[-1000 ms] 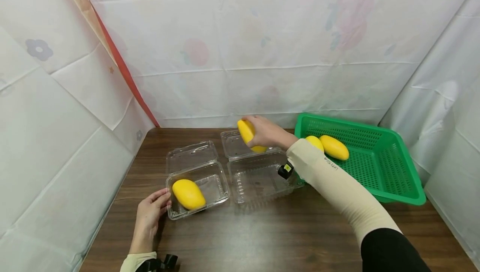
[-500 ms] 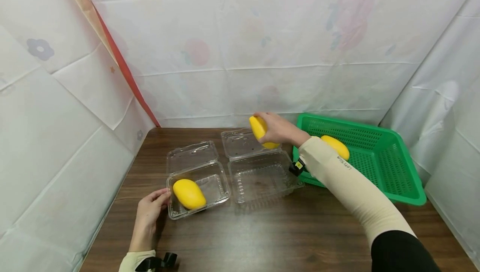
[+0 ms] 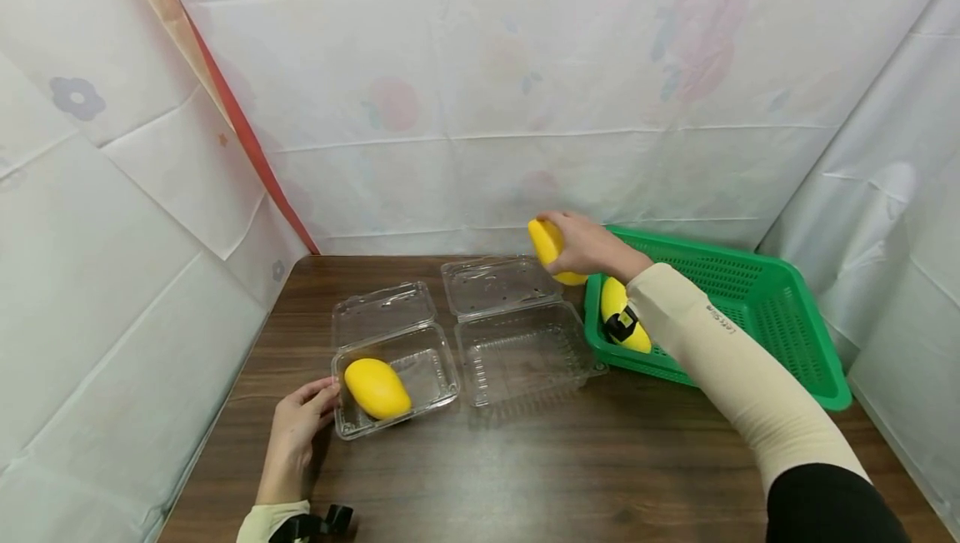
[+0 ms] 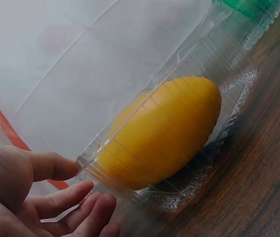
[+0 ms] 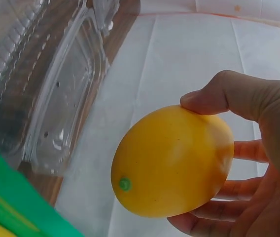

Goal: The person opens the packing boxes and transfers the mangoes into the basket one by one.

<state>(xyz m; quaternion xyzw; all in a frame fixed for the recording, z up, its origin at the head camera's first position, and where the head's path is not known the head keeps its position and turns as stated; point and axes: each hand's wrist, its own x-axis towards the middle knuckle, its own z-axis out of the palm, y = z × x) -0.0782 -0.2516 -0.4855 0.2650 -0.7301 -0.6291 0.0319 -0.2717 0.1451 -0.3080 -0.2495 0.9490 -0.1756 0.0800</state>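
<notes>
With thumb and fingers my right hand (image 3: 588, 245) grips a yellow mango (image 5: 172, 163), held up at the left end of the green basket (image 3: 813, 343). A green stem spot shows on this mango in the right wrist view. At the left, my left hand (image 3: 297, 426) pinches the near-left edge of a clear plastic clamshell box (image 3: 435, 360). Inside that box lies another mango (image 3: 377, 388), seen through the ribbed wall in the left wrist view. Its lid (image 3: 384, 314) is folded back. One more mango (image 3: 615, 301) sits in the basket, partly covered by the right wrist camera.
A second clear clamshell box (image 3: 517, 356) stands between the first box and the basket, lid (image 3: 502, 285) laid back, no fruit in it. Wooden table (image 3: 525, 476) runs along the front. White printed sheets (image 3: 480, 93) hang behind and at both sides.
My right hand has carried its mango rightward, from over the second box's lid to the basket's left end. The left hand and its box have stayed in place.
</notes>
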